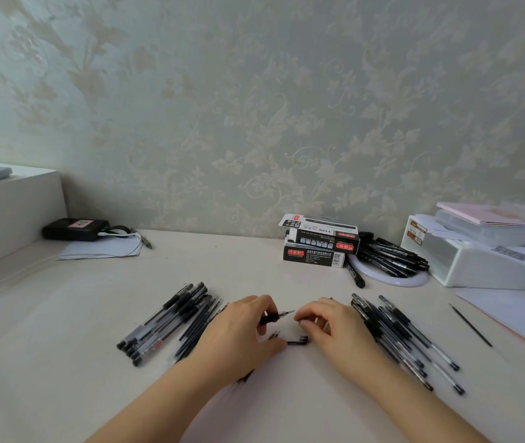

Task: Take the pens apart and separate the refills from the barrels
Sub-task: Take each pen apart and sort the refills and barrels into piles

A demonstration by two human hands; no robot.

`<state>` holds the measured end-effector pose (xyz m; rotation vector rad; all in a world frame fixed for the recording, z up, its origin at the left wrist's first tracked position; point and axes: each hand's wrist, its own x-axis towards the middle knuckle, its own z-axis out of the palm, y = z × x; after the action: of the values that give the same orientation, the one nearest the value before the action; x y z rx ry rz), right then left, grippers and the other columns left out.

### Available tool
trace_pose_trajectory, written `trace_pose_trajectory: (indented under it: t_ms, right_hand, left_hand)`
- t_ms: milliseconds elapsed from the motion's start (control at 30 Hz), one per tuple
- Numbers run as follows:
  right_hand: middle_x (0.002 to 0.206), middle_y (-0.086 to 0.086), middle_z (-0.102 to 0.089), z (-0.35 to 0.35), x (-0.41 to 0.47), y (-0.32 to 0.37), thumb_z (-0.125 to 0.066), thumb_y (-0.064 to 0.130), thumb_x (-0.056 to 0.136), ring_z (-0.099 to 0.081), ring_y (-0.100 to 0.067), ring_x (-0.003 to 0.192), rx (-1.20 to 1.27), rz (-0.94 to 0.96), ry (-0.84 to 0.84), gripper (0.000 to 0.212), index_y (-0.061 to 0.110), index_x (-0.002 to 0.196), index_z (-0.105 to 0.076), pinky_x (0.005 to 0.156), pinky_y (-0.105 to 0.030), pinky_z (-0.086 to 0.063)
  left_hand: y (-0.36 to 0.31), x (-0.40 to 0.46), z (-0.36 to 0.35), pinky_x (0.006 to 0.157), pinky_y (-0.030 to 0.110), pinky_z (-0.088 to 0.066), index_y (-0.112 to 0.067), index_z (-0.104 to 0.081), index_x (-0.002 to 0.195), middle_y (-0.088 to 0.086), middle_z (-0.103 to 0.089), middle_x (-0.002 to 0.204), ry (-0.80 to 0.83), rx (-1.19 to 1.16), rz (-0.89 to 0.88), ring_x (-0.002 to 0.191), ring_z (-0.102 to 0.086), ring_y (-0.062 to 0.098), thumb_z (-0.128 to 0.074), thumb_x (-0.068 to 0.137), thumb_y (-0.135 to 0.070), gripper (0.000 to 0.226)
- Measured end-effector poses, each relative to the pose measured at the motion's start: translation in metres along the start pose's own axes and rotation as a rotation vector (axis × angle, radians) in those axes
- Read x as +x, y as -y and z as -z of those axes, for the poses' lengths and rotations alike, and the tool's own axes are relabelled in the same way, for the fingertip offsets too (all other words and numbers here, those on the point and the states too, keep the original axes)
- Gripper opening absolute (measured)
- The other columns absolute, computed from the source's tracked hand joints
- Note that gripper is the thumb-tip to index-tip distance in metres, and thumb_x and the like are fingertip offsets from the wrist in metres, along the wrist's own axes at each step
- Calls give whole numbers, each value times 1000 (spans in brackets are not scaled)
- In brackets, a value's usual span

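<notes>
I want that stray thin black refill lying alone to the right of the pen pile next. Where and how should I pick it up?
Pinch the thin black refill at mid-length from above with the right hand. It lies flat on the white table, slanting away to the left, apart from the pile of black pens, so both long sides look free for fingertips.

black pens (405,338), pale floral wallpaper (254,107), possibly cream table (63,362).

A black device (75,229) with a white cable (120,247) sits at the tabletop's (254,410) far left edge; white storage boxes (485,254) and papers (510,310) occupy its far right corner.
</notes>
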<state>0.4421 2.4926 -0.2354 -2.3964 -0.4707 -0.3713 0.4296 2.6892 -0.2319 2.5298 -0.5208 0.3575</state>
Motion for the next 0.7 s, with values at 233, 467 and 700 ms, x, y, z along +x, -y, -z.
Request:
trace_pose_trajectory:
  t_ms: [233, 467, 700]
  right_hand:
    - [88, 14, -56, 0, 0, 0, -63, 19, 93, -50, 2, 71, -64, 53, 32, 12, 23, 96, -74, 71, -8, -35]
    - [85, 15, -55, 1, -2, 0, -64, 21, 92, -53, 0, 73, -58, 28, 12, 14, 26, 101, -73, 72, -8, -37]
    - [83, 8, -74, 4, 1, 16, -72, 22, 86, -64, 0, 69, 478, -178, -126, 5, 25, 89, -76, 65, -9, -47]
  left_hand:
    - [10, 2, 9, 73, 29, -49, -32, -51, 96, -14, -55, 85, -30, 34, 73, 82, -53, 4, -67, 82, -33, 21]
    - [14, 3, 11, 75, 34, -49, -28, -54, 99, -12, -56, 88, -56, 65, 99, 83, -54, 9, -63, 83, -19, 20]
    - [-1, 1, 5, 70, 26, -46, -28, -55, 96, -14, -56, 86, -159, -18, -61, 78, -52, 4, -54, 93, -41, 13]
